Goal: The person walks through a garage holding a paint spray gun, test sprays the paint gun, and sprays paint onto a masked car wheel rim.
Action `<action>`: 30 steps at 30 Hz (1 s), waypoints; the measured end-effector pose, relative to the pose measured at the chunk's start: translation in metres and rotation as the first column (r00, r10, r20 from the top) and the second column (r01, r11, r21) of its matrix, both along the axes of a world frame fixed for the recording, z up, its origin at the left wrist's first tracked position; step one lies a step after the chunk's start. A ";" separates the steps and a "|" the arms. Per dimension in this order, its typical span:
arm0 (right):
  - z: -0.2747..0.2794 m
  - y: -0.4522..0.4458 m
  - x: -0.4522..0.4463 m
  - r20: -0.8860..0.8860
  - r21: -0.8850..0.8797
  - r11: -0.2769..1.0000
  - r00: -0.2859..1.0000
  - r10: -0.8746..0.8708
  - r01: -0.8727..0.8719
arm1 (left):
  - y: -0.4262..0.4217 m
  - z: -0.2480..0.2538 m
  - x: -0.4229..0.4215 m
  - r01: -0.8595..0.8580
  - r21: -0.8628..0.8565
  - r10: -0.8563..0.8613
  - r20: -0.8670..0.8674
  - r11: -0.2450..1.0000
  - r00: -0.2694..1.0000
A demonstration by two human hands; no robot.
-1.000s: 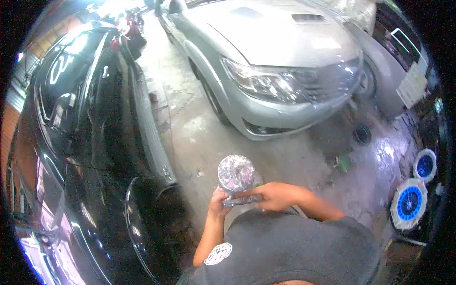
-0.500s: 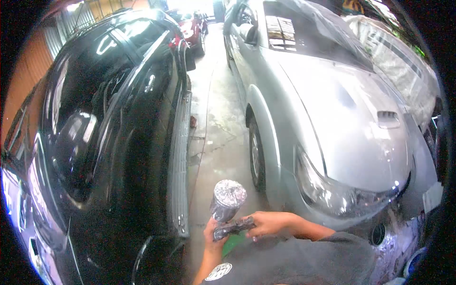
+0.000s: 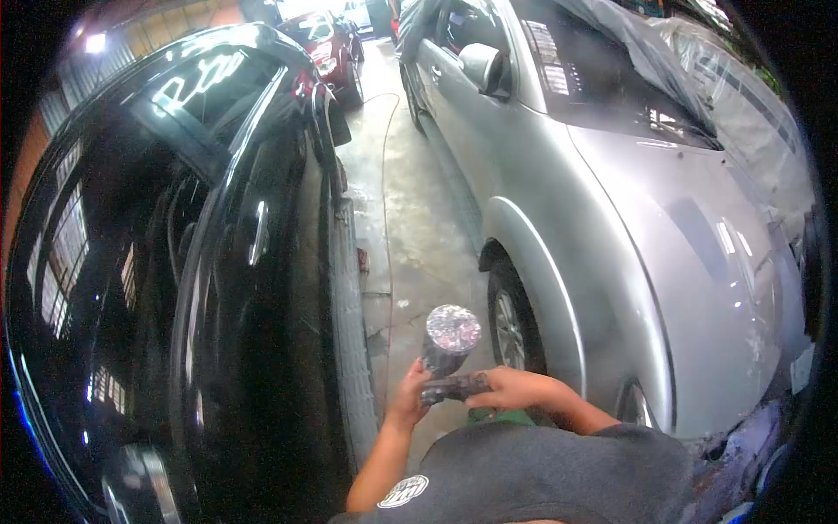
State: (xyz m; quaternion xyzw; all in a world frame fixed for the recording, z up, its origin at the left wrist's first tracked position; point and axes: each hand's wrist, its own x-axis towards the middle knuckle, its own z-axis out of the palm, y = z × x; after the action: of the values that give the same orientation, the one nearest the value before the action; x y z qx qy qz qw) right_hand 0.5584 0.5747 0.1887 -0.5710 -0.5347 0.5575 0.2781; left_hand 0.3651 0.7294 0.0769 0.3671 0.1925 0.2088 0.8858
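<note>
We take the silver car (image 3: 602,201) as our landmark. One second ago our view was facing its front bumper and headlight; now we are looking along its side, so that its front wheel (image 3: 515,319) and its door mirror (image 3: 482,68) have come into sight. The paint-spattered tool (image 3: 454,332), which has a round cup and looks to us like a spray gun, is held in front of the body, in our view just beside the front wheel of the silver car and apart from it. The left hand (image 3: 408,397) has its fingers closed around the near end of the tool, below the cup, and the right hand (image 3: 515,389) pinches the other end of the dark lower part. Both hands have kept their hold during this turn, and we judge from this that the handling of the tool goes on without a break, only with the body directed differently. Across the floor (image 3: 423,210) from the silver car stands the black car (image 3: 271,349), and a thin reddish line (image 3: 387,192), maybe a hose, lies between them. Beyond the rear of the silver car we see a red vehicle (image 3: 319,44).
</note>
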 end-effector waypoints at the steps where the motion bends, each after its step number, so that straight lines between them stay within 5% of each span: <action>1: -0.015 0.021 0.014 0.023 0.007 0.999 0.999 -0.040 0.040 | 0.027 -0.019 0.013 0.031 0.048 -0.022 -0.183 0.998 0.983; 3: -0.042 0.066 0.039 0.053 -0.044 0.992 0.992 -0.119 0.121 | 0.075 -0.060 0.030 0.114 0.119 -0.034 -0.530 0.986 0.847; 6: -0.033 0.136 0.093 0.178 -0.085 0.973 0.964 -0.195 0.213 | 0.138 -0.119 0.068 0.454 0.218 -0.165 -0.728 0.864 0.665; 9: -0.067 0.213 0.155 0.212 -0.002 0.971 0.949 -0.234 0.240 | 0.216 -0.141 0.100 0.577 0.314 -0.345 -0.557 0.754 0.755; 10: -0.075 0.241 0.174 0.244 0.031 0.969 0.938 -0.247 0.247 | 0.231 -0.067 0.127 0.519 -0.033 -0.424 -0.622 0.854 0.658; 13: -0.059 0.321 0.227 0.285 -0.002 0.938 0.900 -0.331 0.345 | 0.312 -0.063 0.178 0.590 0.017 -0.460 -0.608 0.807 0.647; 14: -0.070 0.351 0.245 0.294 0.050 0.942 0.896 -0.332 0.332 | 0.343 -0.065 0.194 0.564 0.243 -0.430 -0.436 0.789 0.790; 17: -0.060 0.433 0.291 0.283 0.084 0.938 0.895 -0.345 0.335 | 0.412 -0.050 0.247 0.397 0.141 -0.338 -0.321 0.907 0.885; 21: -0.112 0.541 0.348 0.186 0.203 0.907 0.895 -0.406 0.369 | 0.473 -0.017 0.338 0.097 0.250 0.034 -0.472 0.963 0.881; 22: -0.093 0.569 0.358 0.164 0.108 0.915 0.901 -0.402 0.389 | 0.499 -0.029 0.356 0.029 0.178 0.041 -0.381 0.984 0.924; 25: -0.111 0.666 0.389 0.250 0.300 0.873 0.851 -0.462 0.385 | 0.583 -0.039 0.417 -0.056 0.196 0.130 -0.387 0.979 0.913; 28: -0.144 0.755 0.419 0.302 0.412 0.852 0.835 -0.461 0.322 | 0.688 -0.039 0.473 -0.055 -0.001 0.051 -0.337 0.998 0.940; 30: -0.119 0.818 0.452 0.366 0.491 0.834 0.809 -0.459 0.251 | 0.767 -0.021 0.508 0.031 0.037 -0.017 -0.325 0.999 0.946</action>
State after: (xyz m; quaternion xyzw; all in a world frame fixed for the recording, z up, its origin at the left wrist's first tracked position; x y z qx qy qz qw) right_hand 1.0103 1.3931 0.0694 -0.7069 -0.5729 0.2101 0.3577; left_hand 0.8736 1.4963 0.0554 0.4172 0.3267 0.1386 0.8367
